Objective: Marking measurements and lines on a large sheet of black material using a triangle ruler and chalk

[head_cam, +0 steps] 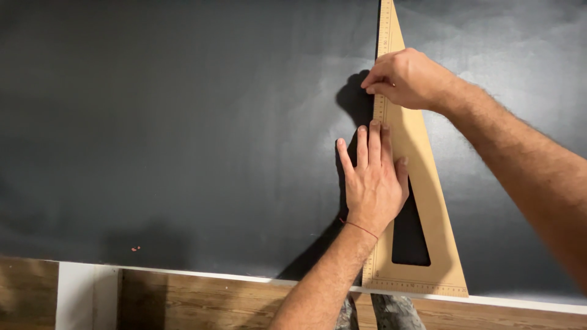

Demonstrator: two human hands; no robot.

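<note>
Left hand (pixel 373 183): flat, fingers spread, pressing the set square (pixel 422 177).
Right hand (pixel 406 78): fingers pinched at the square's ruled edge, perhaps on something hidden.
Set square: flat on black sheet (pixel 183 122) covering the table (pixel 183 272).

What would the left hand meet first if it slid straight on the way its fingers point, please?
Probably the right hand, which grips the triangular ruler just ahead; the left hand would slide along the ruler's edge first.

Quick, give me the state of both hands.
Left hand: open, pressed flat on the triangle ruler.
Right hand: fingers curled at the ruler's edge; anything held is hidden.
</note>
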